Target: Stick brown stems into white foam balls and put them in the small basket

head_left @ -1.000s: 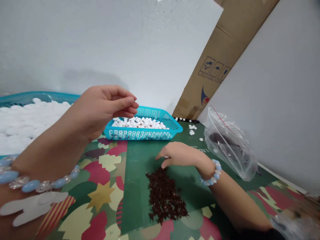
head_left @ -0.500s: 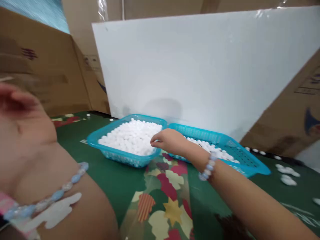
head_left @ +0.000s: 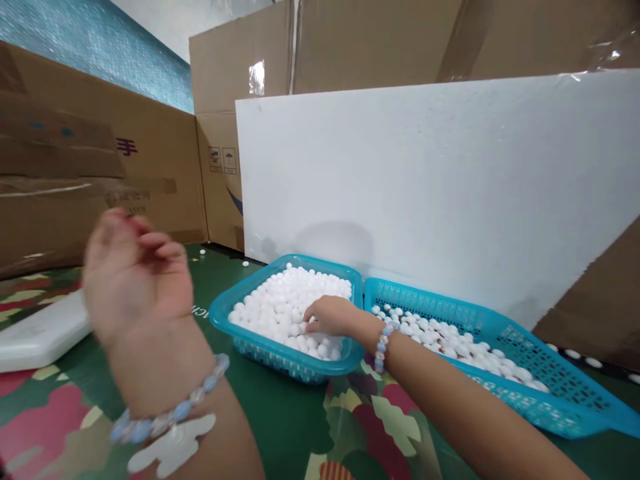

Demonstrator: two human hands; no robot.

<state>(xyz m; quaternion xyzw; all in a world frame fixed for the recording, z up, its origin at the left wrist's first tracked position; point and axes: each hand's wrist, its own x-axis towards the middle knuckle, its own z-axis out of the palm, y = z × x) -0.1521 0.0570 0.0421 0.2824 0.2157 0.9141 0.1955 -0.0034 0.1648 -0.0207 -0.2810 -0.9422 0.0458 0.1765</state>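
Observation:
My right hand (head_left: pixel 333 317) reaches into the left blue plastic basket (head_left: pixel 287 370), its bent fingers touching the small white balls (head_left: pixel 280 303) heaped inside. Its fingertips are drawn together, and whatever they pinch is hidden among the balls. On the left, my left hand (head_left: pixel 140 270) is raised above the table, palm turned up and fingers curled in. It is slightly smeared, so any object in those fingers cannot be made out. A second blue basket (head_left: pixel 425 293) stands to the right, with white balls (head_left: pixel 450 340) spread on its floor; some show darker marks between them.
A white foam board (head_left: pixel 425 173) stands upright behind the baskets, against cardboard boxes (head_left: pixel 370 43). A white flat object (head_left: pixel 47 333) lies at the left on the patterned table cover (head_left: pixel 285 433). Loose white balls (head_left: pixel 593 363) lie at the back right.
My right hand has gone down from the left basket's edge into the white balls. The view has shifted, showing more of my left hand, which now sits farther into the picture.

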